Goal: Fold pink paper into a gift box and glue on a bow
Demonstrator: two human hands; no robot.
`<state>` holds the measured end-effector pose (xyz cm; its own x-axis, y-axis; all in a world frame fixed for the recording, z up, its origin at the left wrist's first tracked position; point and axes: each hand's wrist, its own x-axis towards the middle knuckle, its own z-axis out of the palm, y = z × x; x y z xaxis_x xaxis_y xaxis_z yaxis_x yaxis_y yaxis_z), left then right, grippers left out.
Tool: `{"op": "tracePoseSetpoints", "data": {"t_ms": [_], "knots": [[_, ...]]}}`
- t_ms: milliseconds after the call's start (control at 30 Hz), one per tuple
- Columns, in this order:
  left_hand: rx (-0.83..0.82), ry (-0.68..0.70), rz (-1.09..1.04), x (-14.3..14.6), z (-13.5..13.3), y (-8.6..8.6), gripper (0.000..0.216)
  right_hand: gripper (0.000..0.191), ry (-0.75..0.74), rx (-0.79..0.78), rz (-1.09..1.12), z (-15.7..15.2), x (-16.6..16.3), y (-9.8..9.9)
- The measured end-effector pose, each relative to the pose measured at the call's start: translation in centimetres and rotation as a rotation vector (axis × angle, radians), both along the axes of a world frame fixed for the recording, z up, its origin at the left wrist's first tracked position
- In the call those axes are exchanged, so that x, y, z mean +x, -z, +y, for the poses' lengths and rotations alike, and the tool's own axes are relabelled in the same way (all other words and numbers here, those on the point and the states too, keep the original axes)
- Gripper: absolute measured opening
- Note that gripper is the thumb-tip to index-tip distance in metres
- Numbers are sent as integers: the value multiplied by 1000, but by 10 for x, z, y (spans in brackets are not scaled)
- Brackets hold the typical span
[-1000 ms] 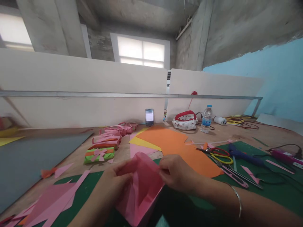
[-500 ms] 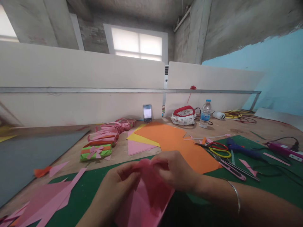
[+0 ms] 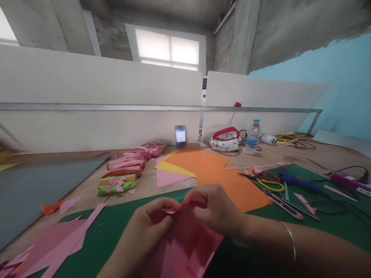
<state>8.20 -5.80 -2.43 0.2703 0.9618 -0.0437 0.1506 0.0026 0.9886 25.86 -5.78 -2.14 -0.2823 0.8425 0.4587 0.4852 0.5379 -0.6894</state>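
Observation:
A folded piece of pink paper [image 3: 185, 243] is held up close to me, low in the middle of the view, its bottom cut off by the frame edge. My left hand [image 3: 150, 224] pinches its upper left edge between thumb and fingers. At the upper right edge, my right hand [image 3: 216, 208] grips the same paper with bent fingers, a bracelet on that wrist. The two hands nearly meet at the top fold. Beneath them lies a green cutting mat [image 3: 116, 216], and an orange sheet [image 3: 223, 185] spreads out just behind.
Scissors [image 3: 269, 183], a blue glue gun [image 3: 298, 181] and a pink-handled cutter [image 3: 286, 206] lie at right. Pink paper scraps [image 3: 55, 243] cover the left. Behind are folded paper pieces [image 3: 116, 183], a phone [image 3: 180, 136], a pouch [image 3: 225, 139] and a water bottle [image 3: 252, 138].
The top edge of the pink paper has shifted and folds differently between my fingers. Its right side has swung outward to the right. Both hands keep their grip.

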Motion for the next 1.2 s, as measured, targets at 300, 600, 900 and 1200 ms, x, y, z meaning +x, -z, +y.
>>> {"op": "tracePoseSetpoints", "data": {"t_ms": [300,600,900,1200], "knots": [[-35,50,65,-2,4,3,11,21,-112,63,-127,-1,0,6],[-160,81,100,2,3,-2,20,20,-21,84,-184,4,1,15],[-175,75,120,2,6,8,19,16,-103,25,-313,0,0,11],[-71,125,79,5,-7,-6,43,12,120,384,-715,-11,-5,10]]}}
